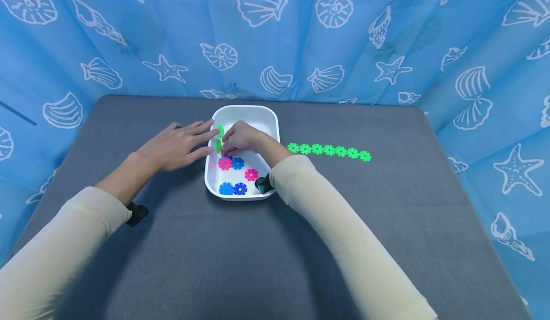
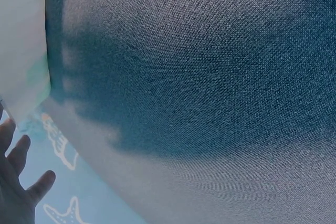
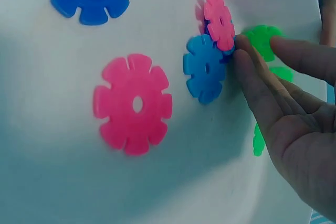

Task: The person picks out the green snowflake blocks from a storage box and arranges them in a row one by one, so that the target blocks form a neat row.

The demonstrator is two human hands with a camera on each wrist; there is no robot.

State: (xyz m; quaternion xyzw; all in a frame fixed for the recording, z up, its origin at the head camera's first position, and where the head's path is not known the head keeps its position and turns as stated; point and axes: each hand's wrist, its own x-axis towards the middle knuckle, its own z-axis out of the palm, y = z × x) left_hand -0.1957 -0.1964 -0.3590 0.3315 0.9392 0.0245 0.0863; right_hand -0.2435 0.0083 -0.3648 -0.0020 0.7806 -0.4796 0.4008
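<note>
My right hand [image 1: 241,137] reaches down into a white tray [image 1: 208,179]. In the right wrist view its fingers look nearly straight, thumb apart, with the fingertips right at a green snowflake disc [image 3: 264,40]. Close by them, a pink disc [image 3: 219,22] overlaps blue ones, and a light blue disc [image 3: 205,69] lies just below. More green shows behind the fingers, partly hidden. My left hand [image 1: 176,144] spreads its straight fingers over the tray's left rim, beside the green discs [image 1: 220,131]. Only some of its fingers [image 2: 39,187] appear at the left wrist view's edge.
To the tray's right, a row of several linked green discs [image 1: 329,150] lies on the grey table [image 1: 240,258]. Inside the tray's near end are a lone pink disc [image 1: 251,175] and blue discs [image 1: 226,188]. A blue shell-patterned curtain [image 1: 185,28] hangs behind.
</note>
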